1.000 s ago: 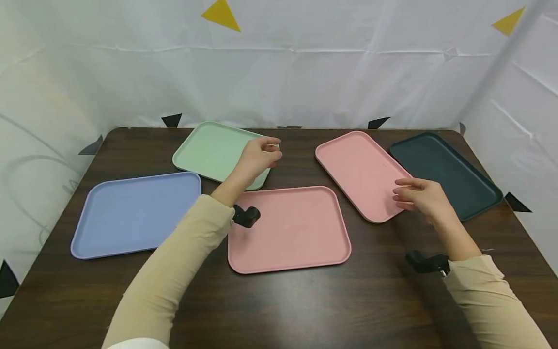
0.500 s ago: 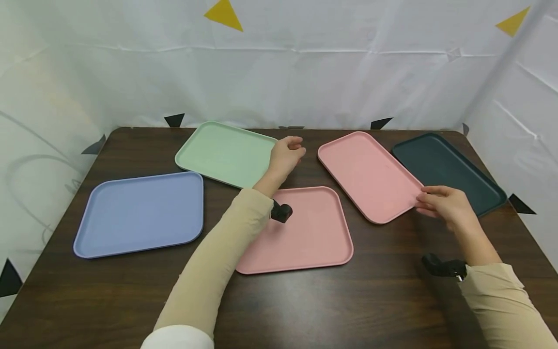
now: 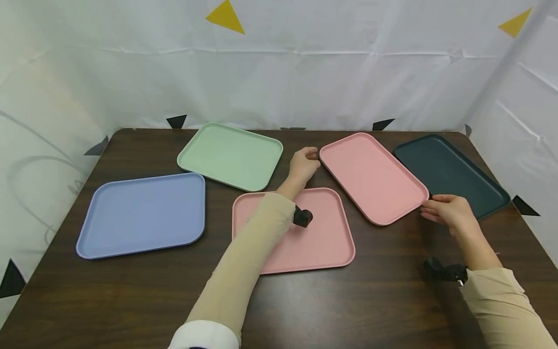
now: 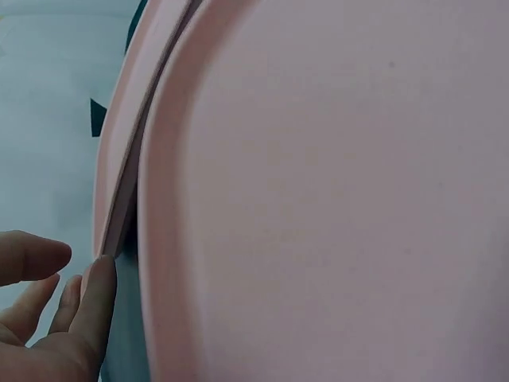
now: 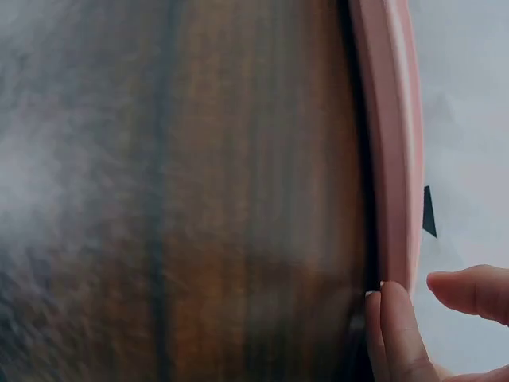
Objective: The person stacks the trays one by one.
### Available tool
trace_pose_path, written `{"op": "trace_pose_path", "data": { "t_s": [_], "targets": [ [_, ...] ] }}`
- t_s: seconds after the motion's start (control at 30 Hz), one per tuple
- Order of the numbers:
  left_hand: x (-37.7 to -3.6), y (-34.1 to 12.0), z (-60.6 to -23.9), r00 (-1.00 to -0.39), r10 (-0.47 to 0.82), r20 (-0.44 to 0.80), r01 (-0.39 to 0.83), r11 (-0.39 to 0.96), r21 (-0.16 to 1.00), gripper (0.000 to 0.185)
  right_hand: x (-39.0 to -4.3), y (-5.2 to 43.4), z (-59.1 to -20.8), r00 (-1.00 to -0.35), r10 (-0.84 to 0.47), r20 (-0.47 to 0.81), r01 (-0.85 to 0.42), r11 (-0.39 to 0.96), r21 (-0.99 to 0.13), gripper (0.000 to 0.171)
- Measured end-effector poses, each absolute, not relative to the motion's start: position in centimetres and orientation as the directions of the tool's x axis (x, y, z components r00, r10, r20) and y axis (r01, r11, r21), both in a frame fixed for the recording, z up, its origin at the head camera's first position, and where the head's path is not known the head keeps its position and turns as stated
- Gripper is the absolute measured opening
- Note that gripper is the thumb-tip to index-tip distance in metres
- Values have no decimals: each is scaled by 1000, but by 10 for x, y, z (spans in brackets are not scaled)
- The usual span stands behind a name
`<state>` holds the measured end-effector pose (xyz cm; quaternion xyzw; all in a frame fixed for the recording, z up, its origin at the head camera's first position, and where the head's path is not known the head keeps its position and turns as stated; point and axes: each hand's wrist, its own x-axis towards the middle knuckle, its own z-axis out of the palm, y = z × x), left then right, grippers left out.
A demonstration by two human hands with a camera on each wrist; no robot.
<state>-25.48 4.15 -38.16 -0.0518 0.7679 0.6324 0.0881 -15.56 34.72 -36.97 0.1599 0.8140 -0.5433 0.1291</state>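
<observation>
Here's the angled pink tray, lying flat on the right half of the tabletop, out towards the far edge, its long sides slanting down to the near right corner. The left hand is at its left corner: fingers fairly straight, tips against the outer rim, thumb lifted clear, nothing gripped. Over at the opposite corner, the right hand matches it, fingers laid against the rim, thumb standing apart, a loose gap between, no grip there either.

Just beside the tray, tight to the tabletop's far right corner, sits a dark green tray. Nearer the middle, a second pink tray lies under the left forearm. A light green tray is up by the far edge, left of centre, and a blue tray lies along the left edge. Beige sleeves cover both forearms; behind it all hangs a white sheet with yellow triangles.
</observation>
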Motion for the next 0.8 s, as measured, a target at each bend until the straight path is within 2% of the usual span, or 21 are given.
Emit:
{"op": "trace_pose_path", "data": {
  "t_s": [0.23, 0.43, 0.63, 0.8],
  "targets": [
    [-262, 45, -389, -971, 88, -224, -203, 207, 957, 59, -157, 343, -372, -908, 106, -405, 413, 396, -820, 71],
    [-267, 42, -393, -952, 145, -269, -253, 123, 960, 65, -160, 340, -375, -902, 103, -419, 425, 378, -823, 69],
    [-266, 40, -390, -934, 179, -311, -314, 13, 949, 62, -163, 339, -374, -890, 86, -448, 450, 320, -834, 67],
    [-265, 38, -388, -922, 207, -326, -336, -15, 942, 59, -164, 339, -371, -882, 59, -467, 458, 331, -825, 69]
  ]
}}
